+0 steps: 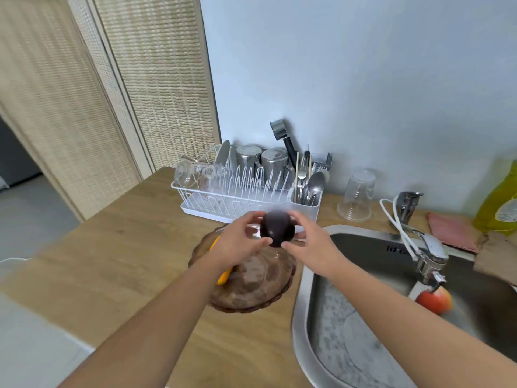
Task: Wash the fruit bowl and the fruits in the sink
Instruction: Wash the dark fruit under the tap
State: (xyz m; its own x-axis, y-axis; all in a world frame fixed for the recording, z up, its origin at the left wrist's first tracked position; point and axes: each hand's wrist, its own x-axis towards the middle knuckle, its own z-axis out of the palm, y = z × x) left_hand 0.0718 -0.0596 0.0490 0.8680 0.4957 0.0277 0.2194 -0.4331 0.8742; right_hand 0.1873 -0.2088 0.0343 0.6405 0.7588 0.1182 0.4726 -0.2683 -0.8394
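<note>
A dark purple round fruit [276, 228] is held in the air above the brown wooden fruit bowl [253, 287] on the counter. My left hand [237, 242] grips it from the left and my right hand [307, 239] from the right, fingertips on its sides. A water drop hangs below the fruit. An orange-yellow fruit [222, 277] lies in the bowl, mostly hidden under my left wrist. The steel sink [305, 289] is to the right, with a red apple [435, 301] inside it under the tap [428, 256].
A white dish rack [240, 197] with glasses, steel cups and cutlery stands behind the bowl. An upturned clear cup [356, 196], a pink cloth [454, 231] and a yellow-green bottle [500, 203] sit behind the sink. A marbled board [349, 340] lies in the basin.
</note>
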